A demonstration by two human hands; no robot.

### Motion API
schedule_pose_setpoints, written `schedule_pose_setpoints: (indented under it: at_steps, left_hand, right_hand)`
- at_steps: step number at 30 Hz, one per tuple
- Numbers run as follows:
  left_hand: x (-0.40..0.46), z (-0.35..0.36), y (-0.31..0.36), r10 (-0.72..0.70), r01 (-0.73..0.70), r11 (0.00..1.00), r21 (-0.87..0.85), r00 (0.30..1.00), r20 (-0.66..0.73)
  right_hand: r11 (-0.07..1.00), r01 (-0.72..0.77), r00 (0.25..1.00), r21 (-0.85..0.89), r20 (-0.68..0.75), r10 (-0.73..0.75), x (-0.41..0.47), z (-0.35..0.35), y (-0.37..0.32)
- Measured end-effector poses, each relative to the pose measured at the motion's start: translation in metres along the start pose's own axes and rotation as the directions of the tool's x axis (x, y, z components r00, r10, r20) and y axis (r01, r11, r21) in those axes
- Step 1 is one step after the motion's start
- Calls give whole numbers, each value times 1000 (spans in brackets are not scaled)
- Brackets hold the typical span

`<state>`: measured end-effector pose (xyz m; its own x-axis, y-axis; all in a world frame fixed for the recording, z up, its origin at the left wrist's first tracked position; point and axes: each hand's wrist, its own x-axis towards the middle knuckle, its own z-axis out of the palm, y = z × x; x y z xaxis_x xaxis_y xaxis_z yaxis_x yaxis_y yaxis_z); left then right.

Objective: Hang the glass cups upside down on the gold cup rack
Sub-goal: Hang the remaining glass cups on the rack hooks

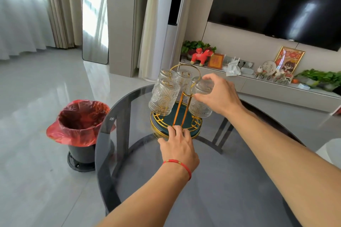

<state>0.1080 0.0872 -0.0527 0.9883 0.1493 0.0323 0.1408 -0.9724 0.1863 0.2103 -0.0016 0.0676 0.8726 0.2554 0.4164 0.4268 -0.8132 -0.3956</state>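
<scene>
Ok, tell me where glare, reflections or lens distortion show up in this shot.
Head view: window light at upper left is blown out behind the curtains; the TV carries a bright reflected patch; the glossy floor mirrors the light; the wide lens bends walls and stretches both forearms; the glass cups stay sharp.
</scene>
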Motion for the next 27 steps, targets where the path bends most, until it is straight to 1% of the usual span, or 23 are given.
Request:
schedule_pose_setpoints:
  at_steps: [5, 10, 13, 16, 17, 20, 22, 23, 25, 27]
  left_hand:
    - [0, 1, 0, 2, -2, 1000, 0, 1000, 20]
    - [1, 1, 1, -1, 1, 1000, -7, 1000, 20]
    - [0, 2, 2, 7, -7, 1000, 6, 1000, 21]
    - [0, 2, 1, 6, -6, 1000, 19, 1000, 3]
    - [-1, 3, 1, 4, -4, 1000, 21, 1000, 4]
    - [-5, 1, 7, -17, 17, 1000, 17, 1000, 10]
    - [-9, 0, 16, 42, -42, 999, -11, 998, -40]
    - [-12, 1, 24, 115, -117, 992, -38, 991, -65]
    - [-19, 5, 35, 277, -284, 946, -159, 959, -65]
    - [-29, 10, 51, 396, -389, 877, -281, 918, -34]
  right_hand:
    - [999, -8, 998, -41, 58, 11, 1, 6, 8]
    - [1000, -13, 998, -8, 62, 13, -6, 16, 21]
    - [1000, 17, 996, -15, 89, -16, -9, 18, 25]
    - [998, 60, 988, -10, 145, -58, -16, 15, 25]
    - [997, 71, 987, 2, 144, -71, -21, 13, 26]
    - [993, 79, 995, 83, 51, -83, -52, 0, 37]
    - [990, 51, 999, 129, -11, -50, -83, -13, 54]
    - [989, 17, 999, 146, -51, -10, -101, -21, 66]
    - [977, -87, 985, 195, -130, 114, -137, -33, 87]
    - [935, -229, 943, 269, -177, 282, -167, -46, 108]
